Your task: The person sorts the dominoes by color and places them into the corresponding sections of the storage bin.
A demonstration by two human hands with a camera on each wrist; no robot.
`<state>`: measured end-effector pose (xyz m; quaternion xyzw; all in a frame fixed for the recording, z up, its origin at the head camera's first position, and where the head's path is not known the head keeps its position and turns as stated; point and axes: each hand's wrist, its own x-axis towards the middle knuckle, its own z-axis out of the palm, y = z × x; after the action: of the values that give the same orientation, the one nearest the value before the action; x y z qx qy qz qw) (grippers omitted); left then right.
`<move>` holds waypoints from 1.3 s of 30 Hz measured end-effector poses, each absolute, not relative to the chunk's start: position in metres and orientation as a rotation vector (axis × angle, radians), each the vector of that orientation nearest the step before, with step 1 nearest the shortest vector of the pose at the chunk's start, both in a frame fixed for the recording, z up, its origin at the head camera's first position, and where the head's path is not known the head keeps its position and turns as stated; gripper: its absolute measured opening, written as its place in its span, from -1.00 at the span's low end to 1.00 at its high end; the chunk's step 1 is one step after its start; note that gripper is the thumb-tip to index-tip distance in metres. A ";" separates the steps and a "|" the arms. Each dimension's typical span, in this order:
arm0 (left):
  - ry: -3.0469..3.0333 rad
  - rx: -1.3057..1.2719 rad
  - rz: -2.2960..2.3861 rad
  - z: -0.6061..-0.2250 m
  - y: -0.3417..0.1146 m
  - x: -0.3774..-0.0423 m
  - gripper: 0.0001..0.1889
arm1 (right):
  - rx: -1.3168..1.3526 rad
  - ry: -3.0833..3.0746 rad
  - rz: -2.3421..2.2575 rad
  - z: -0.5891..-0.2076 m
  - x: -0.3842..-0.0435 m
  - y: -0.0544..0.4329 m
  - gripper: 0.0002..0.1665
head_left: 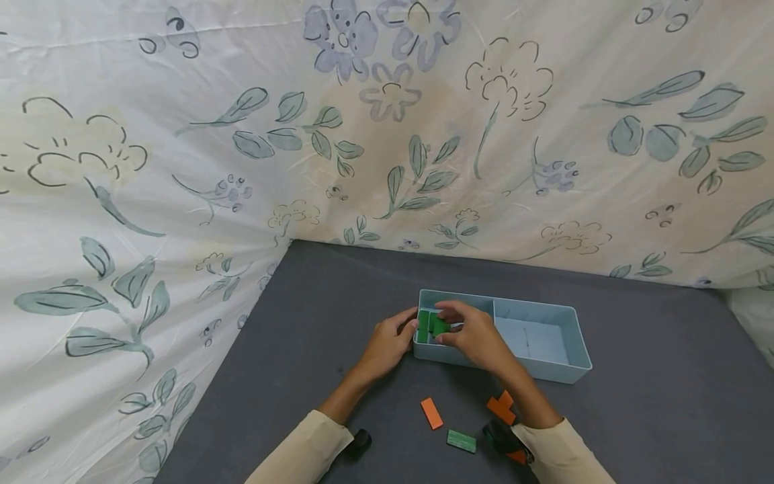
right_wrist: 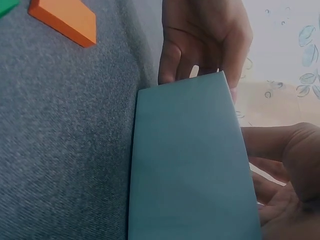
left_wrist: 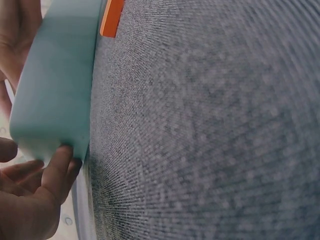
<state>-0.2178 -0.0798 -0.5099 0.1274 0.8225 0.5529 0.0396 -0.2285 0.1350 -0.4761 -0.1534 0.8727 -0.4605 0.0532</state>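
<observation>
A light blue two-compartment box (head_left: 550,372) stands on the dark grey table. My left hand (head_left: 387,344) is at its left end; in the left wrist view the fingertips (left_wrist: 61,155) touch the end wall (left_wrist: 42,145). Over the left compartment, my right hand (head_left: 478,334) pinches a green block (head_left: 441,327) between thumb and fingers. Another green block (head_left: 424,326) sits beside it, against the compartment's left side. In the right wrist view the box's side wall (right_wrist: 190,165) hides the blocks inside.
In front of the box lie an orange block (head_left: 432,413), a green block (head_left: 461,441) and several orange blocks (head_left: 502,407) partly hidden by the right wrist. The right compartment (head_left: 535,339) shows its bare floor. A floral cloth (head_left: 387,168) hangs behind and left.
</observation>
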 end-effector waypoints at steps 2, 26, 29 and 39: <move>2.515 0.395 1.702 -0.510 -0.080 -0.218 -0.55 | -0.476 2.647 -1.383 -0.476 -0.231 0.135 -0.27; 2.512 0.383 1.695 -0.512 -0.081 -0.218 -0.54 | -0.498 2.594 -1.246 -0.485 -0.246 0.132 -0.31; 2.500 0.382 1.699 -0.512 -0.082 -0.218 -0.54 | -0.516 2.588 -1.248 -0.486 -0.246 0.132 -0.33; 2.512 0.377 1.691 -0.511 -0.081 -0.218 -0.54 | -0.478 2.600 -1.261 -0.488 -0.246 0.132 -0.34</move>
<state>-0.2183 -0.0808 -0.5113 0.1235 0.8224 0.5535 0.0448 -0.2455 0.1320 -0.4876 -0.1622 0.8826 -0.4283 0.1062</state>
